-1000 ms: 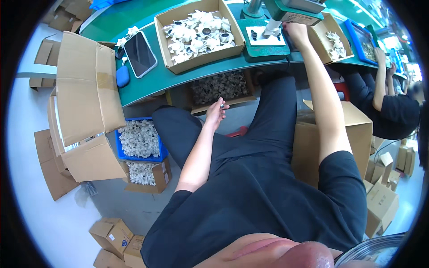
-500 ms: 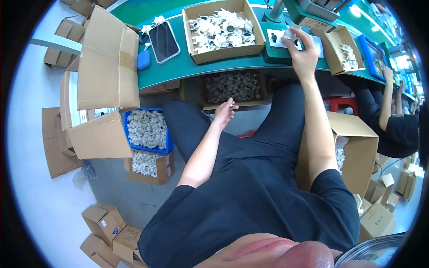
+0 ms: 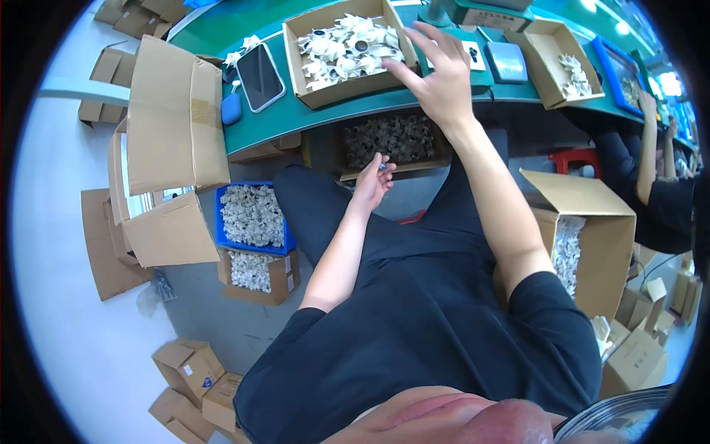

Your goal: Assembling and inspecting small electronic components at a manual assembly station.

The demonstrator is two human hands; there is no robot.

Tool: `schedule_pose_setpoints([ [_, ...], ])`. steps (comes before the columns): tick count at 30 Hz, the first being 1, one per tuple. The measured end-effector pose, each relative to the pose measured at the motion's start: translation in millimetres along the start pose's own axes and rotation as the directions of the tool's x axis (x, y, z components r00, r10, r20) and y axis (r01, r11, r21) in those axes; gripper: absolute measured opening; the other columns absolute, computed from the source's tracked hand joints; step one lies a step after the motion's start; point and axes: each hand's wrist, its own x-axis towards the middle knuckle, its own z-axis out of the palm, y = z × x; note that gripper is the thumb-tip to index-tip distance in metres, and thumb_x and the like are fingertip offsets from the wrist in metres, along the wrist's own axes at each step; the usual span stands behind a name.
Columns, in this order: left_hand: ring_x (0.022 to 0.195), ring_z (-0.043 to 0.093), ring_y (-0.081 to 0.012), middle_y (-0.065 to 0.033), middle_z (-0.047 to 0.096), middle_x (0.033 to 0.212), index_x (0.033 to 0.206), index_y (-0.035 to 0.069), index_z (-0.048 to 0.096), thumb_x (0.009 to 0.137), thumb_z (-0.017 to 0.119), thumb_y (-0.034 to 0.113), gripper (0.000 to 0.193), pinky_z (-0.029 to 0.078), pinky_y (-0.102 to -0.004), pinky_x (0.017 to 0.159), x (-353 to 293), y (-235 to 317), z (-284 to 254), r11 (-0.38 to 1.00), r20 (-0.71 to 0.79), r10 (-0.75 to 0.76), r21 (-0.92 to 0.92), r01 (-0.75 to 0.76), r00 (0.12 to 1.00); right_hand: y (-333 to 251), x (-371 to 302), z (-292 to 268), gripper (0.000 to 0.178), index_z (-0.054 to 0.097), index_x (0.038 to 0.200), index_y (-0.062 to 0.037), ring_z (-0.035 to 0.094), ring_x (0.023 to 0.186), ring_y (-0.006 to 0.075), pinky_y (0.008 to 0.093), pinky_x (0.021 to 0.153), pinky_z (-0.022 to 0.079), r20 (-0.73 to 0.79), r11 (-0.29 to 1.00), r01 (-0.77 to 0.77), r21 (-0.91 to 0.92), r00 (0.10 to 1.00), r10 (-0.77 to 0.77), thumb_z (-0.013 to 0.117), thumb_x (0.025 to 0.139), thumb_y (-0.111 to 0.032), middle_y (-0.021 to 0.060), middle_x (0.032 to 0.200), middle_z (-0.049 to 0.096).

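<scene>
My right hand [image 3: 444, 78] is over the right edge of an open carton of white finned parts [image 3: 355, 50] on the green bench. Its fingers are spread, and nothing shows between them. Behind the hand, partly hidden, is a white fixture plate [image 3: 474, 56] with a dark hole or post. My left hand [image 3: 373, 182] hovers above my lap in front of the bench edge, fingers curled. A small dark piece [image 3: 382, 166] shows at its fingertips, too small to name.
Right of the plate sit a grey-blue pad [image 3: 506, 62] and a shallower carton [image 3: 556, 63] with several white parts. A phone [image 3: 260, 77] and blue case [image 3: 231, 109] lie left. Below are a parts box [image 3: 388, 140], blue bin [image 3: 252, 214] and large carton [image 3: 603, 251]. A co-worker's arm [image 3: 646, 148] is at right.
My right hand has left the fixture plate, where it held a white part, and moved left to the carton with its fingers spread. My left hand stays nearly in place.
</scene>
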Motion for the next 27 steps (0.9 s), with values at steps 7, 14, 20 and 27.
schedule_pose_setpoints([
  [7, 0.084, 0.062, -0.0145, -0.0073, 0.069, 0.101, 0.14, 0.006, 0.054, 0.101, 0.06, 0.052, 0.061, 0.052, -0.0311, 0.075, -67, 71, 72, 0.915, 0.393, 0.402, -0.134, -0.381, 0.827, -14, -50, -45, 0.038, 0.073, 0.112, -0.0064, 0.065, 0.103, 0.0284, 0.0402, 0.092, 0.05, 0.343, 0.889, -0.07, 0.452, 0.934, -0.1, 0.086, 0.078, -0.015, 0.0106, 0.11, 0.07],
  [14, 0.1, 0.068, -0.019, -0.0075, 0.069, 0.109, 0.148, 0.003, 0.046, 0.099, 0.058, 0.06, 0.076, 0.055, -0.0362, 0.091, -86, 111, 124, 0.857, 0.497, 0.409, 0.078, -0.509, 0.765, -26, -66, -42, 0.034, 0.073, 0.111, -0.0063, 0.063, 0.095, 0.0265, 0.0373, 0.087, 0.05, 0.499, 0.838, -0.136, 0.528, 0.848, -0.177, 0.083, 0.079, -0.012, 0.0091, 0.104, 0.069],
  [20, 0.108, 0.067, -0.0222, -0.0173, 0.065, 0.127, 0.156, 0.002, 0.034, 0.095, 0.05, 0.072, 0.094, 0.054, -0.0375, 0.096, -89, 110, 125, 0.932, 0.651, 0.245, 0.045, -0.36, 0.718, 5, -33, -64, 0.031, 0.073, 0.114, -0.0029, 0.065, 0.084, 0.0178, 0.0335, 0.078, 0.052, 0.332, 0.855, -0.373, 0.359, 0.908, 0.257, 0.08, 0.086, -0.014, 0.0083, 0.093, 0.069],
  [27, 0.116, 0.066, -0.0315, -0.0372, 0.055, 0.136, 0.157, -0.008, 0.02, 0.074, 0.053, 0.095, 0.136, 0.051, -0.0402, 0.103, -165, 123, 197, 0.982, 0.954, 0.135, -0.093, -0.162, 0.269, 66, 20, -53, 0.033, 0.073, 0.093, 0.0042, 0.067, 0.072, 0.0193, 0.0351, 0.066, 0.052, 0.409, 0.86, -0.505, 0.069, 0.801, 0.437, 0.083, 0.081, -0.025, 0.0165, 0.08, 0.073],
])
